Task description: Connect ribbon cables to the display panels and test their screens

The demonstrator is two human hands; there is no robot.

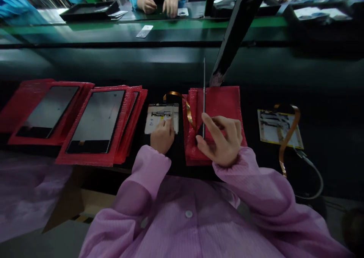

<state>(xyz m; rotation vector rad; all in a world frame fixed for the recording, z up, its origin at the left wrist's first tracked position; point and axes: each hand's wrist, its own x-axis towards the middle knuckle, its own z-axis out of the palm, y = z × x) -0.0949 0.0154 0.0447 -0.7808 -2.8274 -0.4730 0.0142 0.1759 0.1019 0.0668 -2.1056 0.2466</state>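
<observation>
With twelve o'clock straight ahead of the pink smock point(176, 227), the left hand point(162, 136) rests at eleven, its fingers gathered and laid on a flat white-faced module point(150, 127); whether they grip it or only press, I cannot tell. At one o'clock the right hand point(223, 140) pinches the near end of a thin panel point(204, 95), thumb and index almost closed on it, other fingers loosely curled. The panel is seen edge-on at just past twelve, above a stack of red sleeves point(227, 102). It looks light, stiff and brittle, probably slick on its faces, so a light hold on opposite edges should suit it better than a squeeze or a bend. From the module a coppery flat cable point(189, 112) arches towards the right fingertips; it seems springy and easily creased, and best left ungripped; where it ends is unclear. Between ten and eleven, screen panels point(99, 116) lie on more red sleeves point(64, 157). Farther off, near twelve, are a co-worker's hands point(171, 2)
</observation>
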